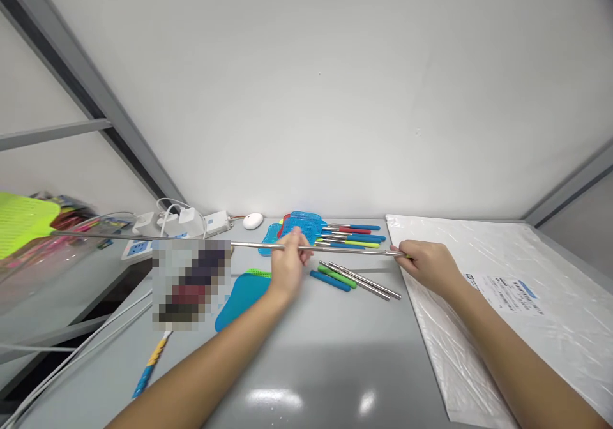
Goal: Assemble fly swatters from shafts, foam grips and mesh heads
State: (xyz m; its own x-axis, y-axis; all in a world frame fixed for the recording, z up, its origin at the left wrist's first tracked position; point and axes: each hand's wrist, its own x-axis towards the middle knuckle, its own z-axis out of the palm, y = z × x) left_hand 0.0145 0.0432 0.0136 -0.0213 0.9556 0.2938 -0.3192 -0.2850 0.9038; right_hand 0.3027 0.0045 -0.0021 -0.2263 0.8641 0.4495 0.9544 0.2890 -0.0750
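Note:
A long telescopic fly swatter (349,249) is stretched out level across the view, its yellow-green mesh head far left. My right hand (426,263) is closed around its handle end, so little of the grip shows. Partway along, my left hand (288,264) has its fingers closed on the thin metal rod. Just behind it lies a pile of fly swatters (306,225) with blue and red heads, their coloured handles pointing right. In front are loose metal rods with blue and green grips (332,280). A teal swatter head (245,298) lies beside my left forearm, over a green one.
A large plastic-wrapped white package (498,346) covers the right of the grey table (325,365). At the back left are a white mouse (253,221), a power strip (138,248) and chargers. White cables run down the left, near a blurred patch and a blue-yellow handle (149,365).

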